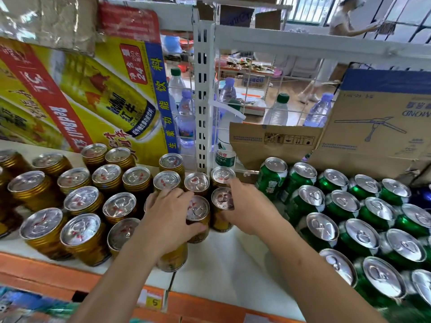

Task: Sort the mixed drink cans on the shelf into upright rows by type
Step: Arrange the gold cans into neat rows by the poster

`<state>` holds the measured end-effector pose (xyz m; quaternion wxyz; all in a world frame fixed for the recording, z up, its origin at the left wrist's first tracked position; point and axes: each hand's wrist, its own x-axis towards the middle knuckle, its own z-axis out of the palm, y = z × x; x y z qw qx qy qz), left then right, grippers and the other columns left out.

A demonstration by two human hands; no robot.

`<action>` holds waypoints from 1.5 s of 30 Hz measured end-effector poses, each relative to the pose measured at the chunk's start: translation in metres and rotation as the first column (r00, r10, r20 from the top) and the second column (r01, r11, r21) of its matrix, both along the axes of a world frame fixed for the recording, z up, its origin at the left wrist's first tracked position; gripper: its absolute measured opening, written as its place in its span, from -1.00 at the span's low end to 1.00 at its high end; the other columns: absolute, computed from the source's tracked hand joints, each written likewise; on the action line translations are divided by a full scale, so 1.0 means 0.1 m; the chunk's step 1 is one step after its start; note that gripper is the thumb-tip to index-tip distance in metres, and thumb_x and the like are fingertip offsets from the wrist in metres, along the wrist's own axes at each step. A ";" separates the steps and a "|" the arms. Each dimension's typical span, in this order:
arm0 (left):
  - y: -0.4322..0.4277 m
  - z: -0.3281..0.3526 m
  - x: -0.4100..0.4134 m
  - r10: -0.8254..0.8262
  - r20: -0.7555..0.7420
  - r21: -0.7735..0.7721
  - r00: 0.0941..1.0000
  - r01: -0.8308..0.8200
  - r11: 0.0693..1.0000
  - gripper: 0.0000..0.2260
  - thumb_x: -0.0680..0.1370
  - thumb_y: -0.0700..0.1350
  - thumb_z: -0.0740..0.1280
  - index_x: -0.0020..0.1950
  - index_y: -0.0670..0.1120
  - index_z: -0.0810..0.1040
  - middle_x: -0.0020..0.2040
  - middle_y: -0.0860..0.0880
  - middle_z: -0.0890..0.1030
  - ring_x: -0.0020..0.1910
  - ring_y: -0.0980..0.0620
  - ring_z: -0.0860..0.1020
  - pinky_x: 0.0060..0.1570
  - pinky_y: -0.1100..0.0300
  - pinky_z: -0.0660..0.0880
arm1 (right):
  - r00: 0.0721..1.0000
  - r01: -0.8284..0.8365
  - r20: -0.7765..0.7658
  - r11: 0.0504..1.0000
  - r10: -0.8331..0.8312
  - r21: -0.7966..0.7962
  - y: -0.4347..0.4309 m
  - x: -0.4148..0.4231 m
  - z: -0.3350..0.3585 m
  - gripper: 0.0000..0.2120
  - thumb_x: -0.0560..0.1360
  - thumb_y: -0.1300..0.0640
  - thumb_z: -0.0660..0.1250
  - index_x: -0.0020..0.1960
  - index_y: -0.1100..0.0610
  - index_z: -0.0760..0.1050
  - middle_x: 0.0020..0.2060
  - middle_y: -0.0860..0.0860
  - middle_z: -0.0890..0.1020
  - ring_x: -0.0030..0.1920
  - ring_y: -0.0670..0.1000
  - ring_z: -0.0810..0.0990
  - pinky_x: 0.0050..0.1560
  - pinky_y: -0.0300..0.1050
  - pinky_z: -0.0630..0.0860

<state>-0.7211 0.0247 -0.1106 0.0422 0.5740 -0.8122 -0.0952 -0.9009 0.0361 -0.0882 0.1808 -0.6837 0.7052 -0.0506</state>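
Several upright gold cans point(81, 201) with silver lids fill the left half of the white shelf point(233, 264). Several green cans point(363, 236) stand in rows on the right half. My left hand point(168, 220) lies over gold cans in the middle, its fingers and thumb curled round one gold can point(198, 210). My right hand point(247, 206) grips the neighbouring gold can point(221, 199) from the right, with a fingertip reaching the lid of the can behind it point(222, 174). A gold can under my left wrist is partly hidden.
A yellow drink carton point(98, 94) leans at the back left. A white slotted upright post point(203, 101) divides the shelf. Water bottles point(186, 117) stand behind it. Brown cardboard boxes point(377, 117) sit at the back right. A person stands far behind.
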 end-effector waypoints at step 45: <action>0.05 -0.06 0.06 0.085 -0.291 0.028 0.953 -0.080 0.996 -0.33 0.18 0.46 0.23 0.19 0.14 0.50 0.11 0.15 0.52 0.18 0.09 0.38 0.16 0.13 0.28 | 0.867 0.229 0.456 0.973 -0.198 -0.012 0.44 -0.10 -0.26 -0.44 0.37 -0.17 0.50 0.23 -0.04 0.33 0.05 -0.09 0.51 0.01 -0.07 0.46 -0.05 -0.17 0.39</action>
